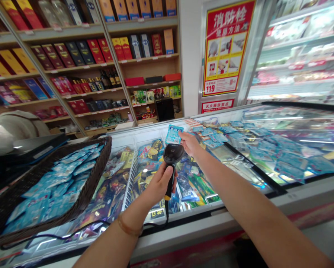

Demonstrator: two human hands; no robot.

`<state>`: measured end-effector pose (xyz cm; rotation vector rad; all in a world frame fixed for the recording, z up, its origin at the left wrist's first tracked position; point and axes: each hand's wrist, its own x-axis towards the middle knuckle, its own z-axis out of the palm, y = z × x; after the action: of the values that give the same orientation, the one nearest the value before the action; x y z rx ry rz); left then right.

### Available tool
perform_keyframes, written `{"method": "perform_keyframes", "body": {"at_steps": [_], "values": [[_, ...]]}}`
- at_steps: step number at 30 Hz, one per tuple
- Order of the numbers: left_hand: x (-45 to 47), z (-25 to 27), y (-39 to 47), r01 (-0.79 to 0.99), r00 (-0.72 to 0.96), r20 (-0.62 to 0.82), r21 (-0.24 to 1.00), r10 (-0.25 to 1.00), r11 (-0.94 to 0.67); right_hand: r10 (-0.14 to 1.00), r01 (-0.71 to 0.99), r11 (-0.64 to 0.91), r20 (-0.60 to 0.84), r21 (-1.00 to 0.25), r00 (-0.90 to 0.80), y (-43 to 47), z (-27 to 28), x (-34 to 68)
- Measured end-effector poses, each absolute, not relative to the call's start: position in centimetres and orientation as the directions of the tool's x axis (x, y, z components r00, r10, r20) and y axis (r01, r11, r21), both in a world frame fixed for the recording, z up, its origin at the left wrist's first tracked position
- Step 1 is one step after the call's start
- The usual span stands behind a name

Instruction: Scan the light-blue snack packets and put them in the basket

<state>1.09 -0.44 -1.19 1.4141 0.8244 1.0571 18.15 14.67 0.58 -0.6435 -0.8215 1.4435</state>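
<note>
My left hand (pixel 163 181) is wrapped round the handle of a black barcode scanner (pixel 173 152), whose cord trails down and off to the left. Just beyond the scanner's head, a blue packet (pixel 173 134) with printing on it is pinched in my right hand (pixel 189 143). Many similar blue packets (pixel 273 149) lie spread over the glass freezer lid on the right. More of them fill a dark wicker basket (pixel 107 156) on the left.
Under the glass, the chest freezer (pixel 183 227) holds colourful packaged goods. Shelves (pixel 148 59) of boxes and bottles line the back wall. A red fire-hydrant poster (pixel 228 48) hangs beside a lit display fridge (pixel 301 67). Another person (pixel 19 124) is at the far left.
</note>
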Motion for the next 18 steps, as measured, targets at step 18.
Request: {"method": "perform_keyframes", "body": {"at_steps": [18], "values": [[1.06, -1.03, -0.46, -0.061, 0.343, 0.107, 0.994, 0.933, -0.091, 0.996, -0.566, 0.059, 0.087, -0.822, -0.022, 14.18, 1.07, 18.04]]}}
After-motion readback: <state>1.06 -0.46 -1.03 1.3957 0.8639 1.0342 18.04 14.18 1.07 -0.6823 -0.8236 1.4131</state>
